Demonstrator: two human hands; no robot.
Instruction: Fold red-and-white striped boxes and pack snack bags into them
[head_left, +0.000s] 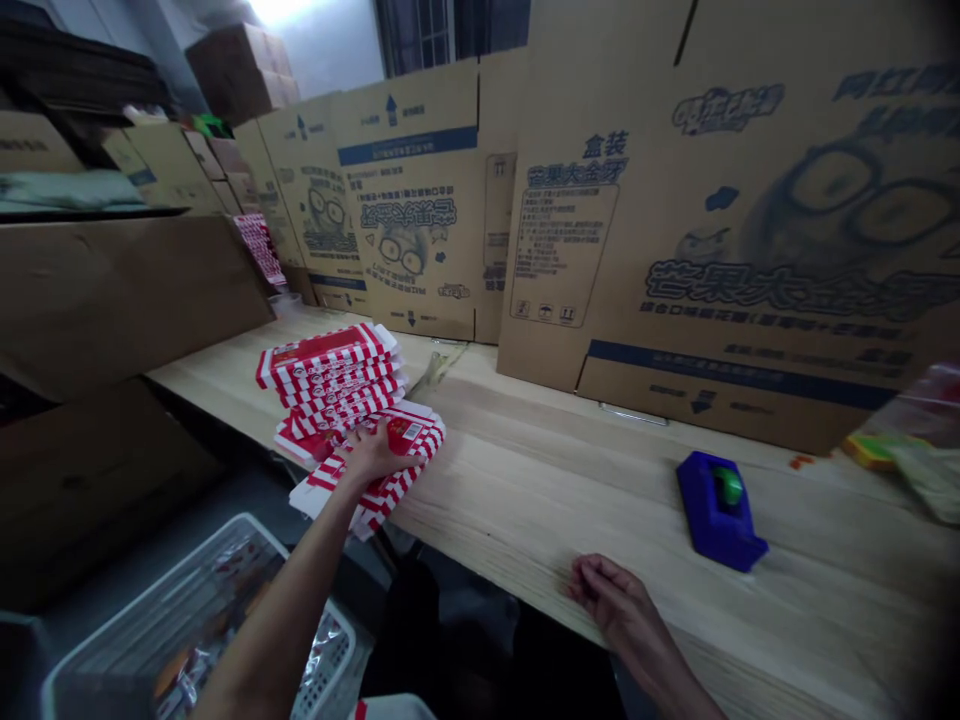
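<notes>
My left hand point(373, 457) lies over a pile of flattened red-and-white striped cartons point(411, 430) near the table's front edge, its fingers curled over them and the thumb stretched along the right side. Directly behind stands a stack of folded striped cartons point(330, 365), the topmost with a red face. Over the table's front edge, my right hand point(611, 597) is closed with its fingers curled in; whether anything is inside cannot be made out. Farther right on the wooden table point(510, 480) sits a blue tape dispenser point(720, 515) with a green core.
Large printed cardboard boxes point(562, 250) wall off the table's back. A white plastic basket point(247, 530) holding wrapped items stands low at left. Another brown box point(127, 290) is at the table's left end. A clear bag point(930, 410) and a yellow-green item lie far right.
</notes>
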